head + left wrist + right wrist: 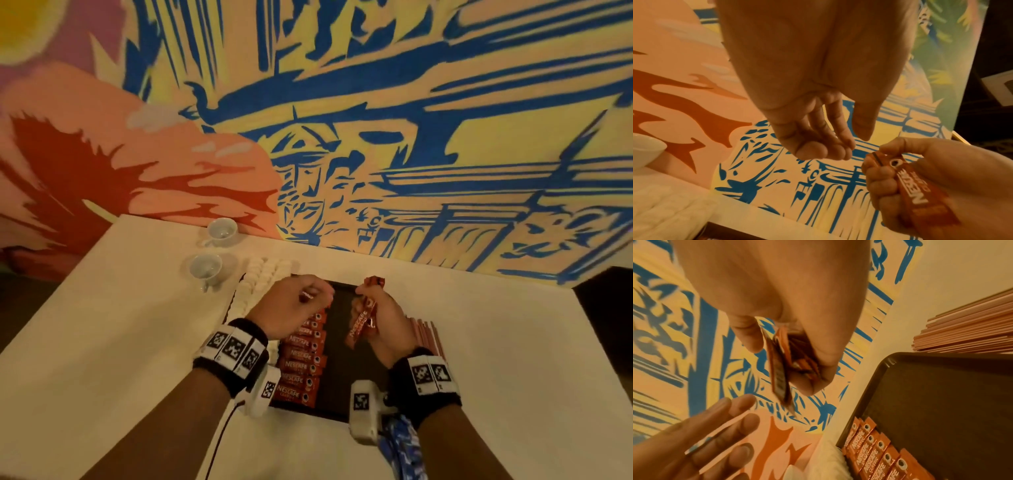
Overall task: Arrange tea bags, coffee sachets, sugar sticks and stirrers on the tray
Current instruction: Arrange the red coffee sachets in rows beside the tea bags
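A dark tray lies on the white table, with a row of several red coffee sachets along its left side. My right hand grips a small bundle of coffee sachets above the tray's far end. In the right wrist view the bundle hangs from fingers and thumb. My left hand hovers just left of it over the top of the row. Its fingers are loosely bent, and I see nothing in them. White packets lie left of the tray. Stirrers lie on its right.
Two white cups stand at the table's far left, near the painted wall. The tray's middle and right are bare and dark. The stirrers lie close against its right rim. Bare table spreads on both sides.
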A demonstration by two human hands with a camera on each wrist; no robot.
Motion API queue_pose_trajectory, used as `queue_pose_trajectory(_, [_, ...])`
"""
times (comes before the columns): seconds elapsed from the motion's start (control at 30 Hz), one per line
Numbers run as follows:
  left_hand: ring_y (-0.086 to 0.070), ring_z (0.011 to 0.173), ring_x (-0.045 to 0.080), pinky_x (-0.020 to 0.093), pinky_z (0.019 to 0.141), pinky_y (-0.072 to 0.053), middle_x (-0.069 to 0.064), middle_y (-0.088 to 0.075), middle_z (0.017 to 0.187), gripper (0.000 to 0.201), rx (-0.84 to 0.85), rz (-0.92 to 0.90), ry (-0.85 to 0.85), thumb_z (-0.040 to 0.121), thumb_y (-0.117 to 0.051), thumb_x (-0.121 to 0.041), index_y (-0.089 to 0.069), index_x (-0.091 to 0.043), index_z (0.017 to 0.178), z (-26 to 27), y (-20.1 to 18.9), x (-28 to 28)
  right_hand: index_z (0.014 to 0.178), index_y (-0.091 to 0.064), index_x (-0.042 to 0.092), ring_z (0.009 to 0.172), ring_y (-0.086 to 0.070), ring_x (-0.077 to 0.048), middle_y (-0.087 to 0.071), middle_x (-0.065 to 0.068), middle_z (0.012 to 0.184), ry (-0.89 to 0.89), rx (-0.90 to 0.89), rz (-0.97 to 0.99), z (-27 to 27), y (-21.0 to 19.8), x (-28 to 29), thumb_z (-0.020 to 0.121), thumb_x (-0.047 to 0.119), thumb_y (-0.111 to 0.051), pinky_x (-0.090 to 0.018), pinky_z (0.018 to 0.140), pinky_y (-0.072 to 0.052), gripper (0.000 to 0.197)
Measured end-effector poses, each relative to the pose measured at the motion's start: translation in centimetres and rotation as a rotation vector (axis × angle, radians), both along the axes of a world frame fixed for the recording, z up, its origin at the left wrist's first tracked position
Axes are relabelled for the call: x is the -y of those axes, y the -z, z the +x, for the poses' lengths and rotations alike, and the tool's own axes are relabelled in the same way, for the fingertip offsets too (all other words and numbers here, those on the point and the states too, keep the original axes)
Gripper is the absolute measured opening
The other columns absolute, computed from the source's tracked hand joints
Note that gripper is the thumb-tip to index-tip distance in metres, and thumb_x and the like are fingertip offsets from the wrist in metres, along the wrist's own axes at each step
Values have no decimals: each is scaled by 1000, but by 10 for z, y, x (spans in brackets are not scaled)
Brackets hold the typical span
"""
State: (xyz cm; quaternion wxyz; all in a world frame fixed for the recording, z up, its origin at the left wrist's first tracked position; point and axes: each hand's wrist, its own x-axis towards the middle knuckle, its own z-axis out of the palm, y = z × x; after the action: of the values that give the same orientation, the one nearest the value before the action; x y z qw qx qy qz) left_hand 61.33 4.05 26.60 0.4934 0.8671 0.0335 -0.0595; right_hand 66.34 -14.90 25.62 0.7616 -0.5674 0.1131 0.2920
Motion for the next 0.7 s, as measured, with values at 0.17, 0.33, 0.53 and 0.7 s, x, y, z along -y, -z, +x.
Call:
queue_pose_trajectory(0.17, [-57, 94, -15, 6, 80, -42, -16, -68, 100, 28, -13, -37, 76, 91, -69, -41, -64, -32, 117, -59, -40, 45, 85, -53, 10, 58, -47, -17, -46, -5, 69, 58, -13, 232, -45, -45, 17, 93, 14, -45, -31, 58, -41, 12])
queue_pose_trajectory(0.33, [-60, 89, -2, 7, 76, -46, -10, -65, 99, 30, 82, -74, 30, 87, -75, -37, -62, -34, 114, -102, -61, 76, 100, -51, 8, 68, -51, -19, -50, -6, 76, 45, 60, 276, -83, -71, 41, 91, 7, -40, -35, 66, -41, 15])
queue_pose_trajectory(0.53, [-62, 89, 9, 13, 76, -50, -1, -62, 102, 30, 117, -96, -18, 86, -77, -31, -60, -35, 110, -131, -68, 92, 118, -56, 4, 77, -59, -20, -59, -11, 89, 18, 96, 221, -117, -83, 60, 94, -2, -42, -33, 71, -47, 29])
queue_pose_trajectory(0.7, [-63, 97, 1, 24, 90, -54, -13, -65, 110, 26, 109, -73, -7, 91, -71, -30, -62, -41, 113, -144, -72, 91, 122, -68, 16, 114, -64, -42, -69, -22, 120, -23, 87, 153, -138, -82, 77, 95, 8, -52, -54, 99, -49, 32])
